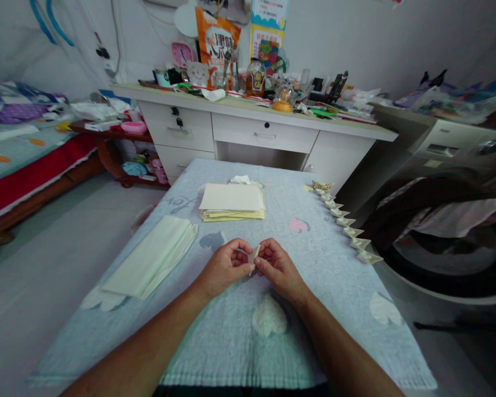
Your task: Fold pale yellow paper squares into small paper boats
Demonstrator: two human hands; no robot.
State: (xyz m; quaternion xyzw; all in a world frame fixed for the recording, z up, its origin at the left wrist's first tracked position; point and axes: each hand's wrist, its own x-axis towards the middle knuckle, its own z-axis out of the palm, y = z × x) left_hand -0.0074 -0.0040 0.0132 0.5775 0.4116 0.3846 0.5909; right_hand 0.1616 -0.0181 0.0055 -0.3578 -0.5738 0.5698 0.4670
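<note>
Between my two hands, over the middle of the cloth-covered table, is a small folded piece of pale paper point(253, 255). My left hand point(230, 263) pinches its left side with thumb and fingers. The right side is pinched by my right hand point(276, 266). Ahead of the hands lies a stack of cream and yellow paper sheets point(232, 198). To the left rests a pale green sheaf of paper point(151, 256), set at a slant. Several small folded paper boats point(357, 242) stand in a row along the right edge, with a patterned one point(322, 186) at the far end.
A light blue cloth point(215, 342) with heart shapes covers the table. Beyond it stands a white desk point(240, 129) crowded with jars, a clock and an orange bag. A washing machine point(446, 149) with its door ajar is at right; a bed point(37, 149) is at left.
</note>
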